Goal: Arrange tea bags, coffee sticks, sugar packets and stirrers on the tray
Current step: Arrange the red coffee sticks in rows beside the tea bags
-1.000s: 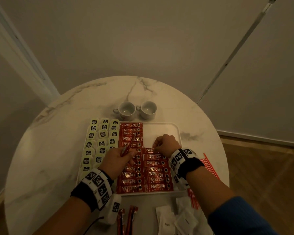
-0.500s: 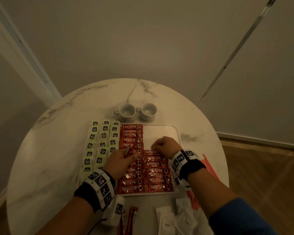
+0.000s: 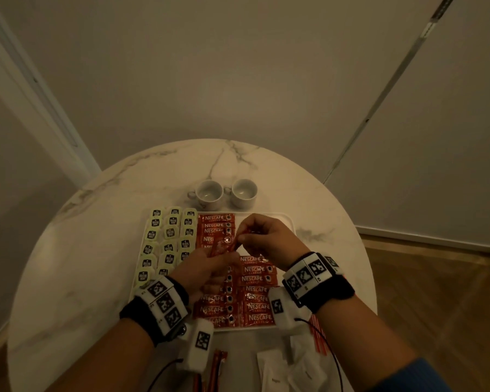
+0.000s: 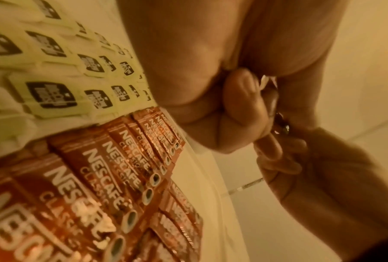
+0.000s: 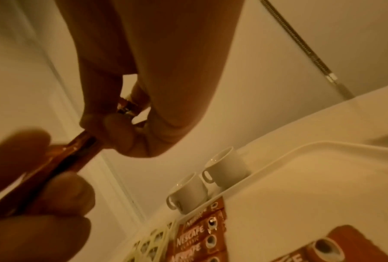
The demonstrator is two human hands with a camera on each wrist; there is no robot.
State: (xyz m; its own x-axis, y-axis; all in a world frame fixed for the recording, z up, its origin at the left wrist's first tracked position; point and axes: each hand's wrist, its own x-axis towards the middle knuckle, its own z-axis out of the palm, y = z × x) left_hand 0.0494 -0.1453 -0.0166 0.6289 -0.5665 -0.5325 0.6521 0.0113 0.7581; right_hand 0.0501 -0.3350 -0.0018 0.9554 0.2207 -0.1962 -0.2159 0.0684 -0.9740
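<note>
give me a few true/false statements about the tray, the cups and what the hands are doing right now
1. Both hands hold the same coffee stick above the tray. True: the left hand grips its near end and the right hand pinches its far end.
2. The tea bags fill the right side of the tray. False: they fill the left side, beside the rows of coffee sticks.
3. Two white cups stand on the table beyond the tray. True.
4. The cups stand inside the tray. False: they are outside its far rim.
5. The tray's far right corner is already full of coffee sticks. False: that part is bare.
</note>
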